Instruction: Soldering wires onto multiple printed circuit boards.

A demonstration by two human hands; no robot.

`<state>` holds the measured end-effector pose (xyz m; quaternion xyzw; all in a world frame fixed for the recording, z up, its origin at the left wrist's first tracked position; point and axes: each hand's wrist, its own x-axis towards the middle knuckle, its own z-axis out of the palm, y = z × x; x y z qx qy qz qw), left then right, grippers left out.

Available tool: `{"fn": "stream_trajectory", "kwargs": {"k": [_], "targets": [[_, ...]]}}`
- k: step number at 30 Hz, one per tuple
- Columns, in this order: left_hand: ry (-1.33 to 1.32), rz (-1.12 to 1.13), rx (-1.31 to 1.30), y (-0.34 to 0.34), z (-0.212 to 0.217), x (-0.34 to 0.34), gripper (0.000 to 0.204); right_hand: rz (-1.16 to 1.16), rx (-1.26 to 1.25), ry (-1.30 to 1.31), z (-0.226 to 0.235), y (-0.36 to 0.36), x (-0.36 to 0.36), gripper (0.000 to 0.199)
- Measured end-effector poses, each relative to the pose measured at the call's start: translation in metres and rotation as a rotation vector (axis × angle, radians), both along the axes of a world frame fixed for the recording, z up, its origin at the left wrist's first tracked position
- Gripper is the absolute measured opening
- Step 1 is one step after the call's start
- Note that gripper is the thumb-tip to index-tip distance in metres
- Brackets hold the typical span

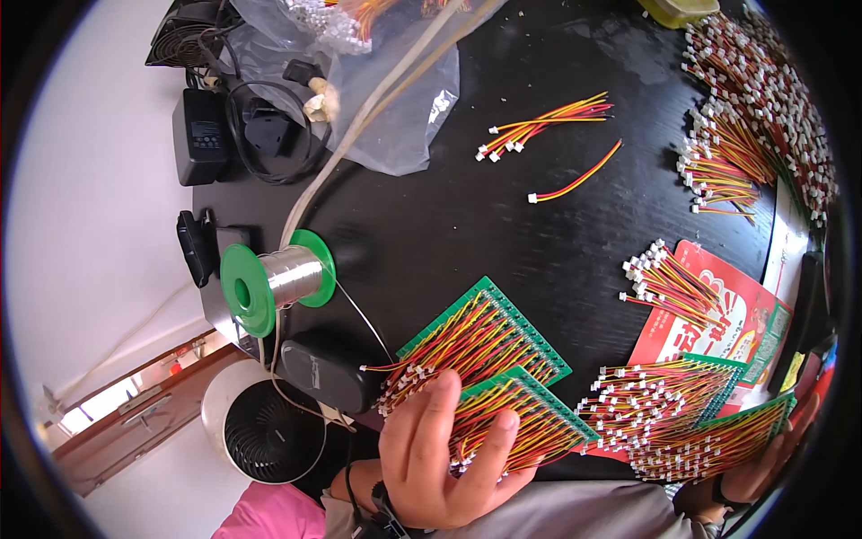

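Note:
My left hand is closed around a green circuit board covered in red, yellow and black wires with white plugs. The fingers and thumb press among the wires, hiding its near left part. A similar wired board lies just beyond, partly overlapped by the held one. At the far right rim, my right hand grips the side of another wired board; its fingertips are partly cut off by the dark rim. Behind that board sits one more wired board, its plugs pointing left.
A green solder wire spool stands left of the boards, beside a black device. Loose wires lie farther back. Wire bundles pile up at right, near a red printed sheet. Plastic bag, adapter and fan are left.

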<state>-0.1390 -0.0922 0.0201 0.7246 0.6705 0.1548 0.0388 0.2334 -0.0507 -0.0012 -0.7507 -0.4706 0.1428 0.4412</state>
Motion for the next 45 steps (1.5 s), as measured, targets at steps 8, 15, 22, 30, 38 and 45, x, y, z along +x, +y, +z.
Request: {"fn": "stream_trajectory", "kwargs": {"k": [8, 15, 22, 30, 38, 45], "targets": [[-0.204, -0.157, 0.093, -0.012, -0.013, 0.031, 0.051, 0.363, 0.09, 0.055, -0.001, 0.011, 0.013, 0.063], [-0.147, -0.141, 0.136, -0.008, -0.025, 0.041, 0.05, 0.487, 0.119, 0.102, -0.002, 0.016, 0.014, 0.063], [-0.134, -0.125, -0.249, -0.005, -0.002, 0.042, 0.035, 0.457, 0.098, 0.041, 0.001, 0.017, 0.005, 0.062], [-0.219, -0.141, -0.24, -0.005, -0.003, 0.039, 0.038, 0.498, 0.12, -0.061, -0.002, 0.017, 0.013, 0.056], [-0.074, -0.008, -0.057, 0.024, -0.005, -0.017, 0.048, 0.483, 0.116, -0.133, -0.003, 0.012, 0.018, 0.055], [0.056, -0.041, -0.102, 0.032, -0.022, -0.012, 0.062, 0.475, 0.11, -0.307, 0.001, 0.005, 0.026, 0.054]]}}
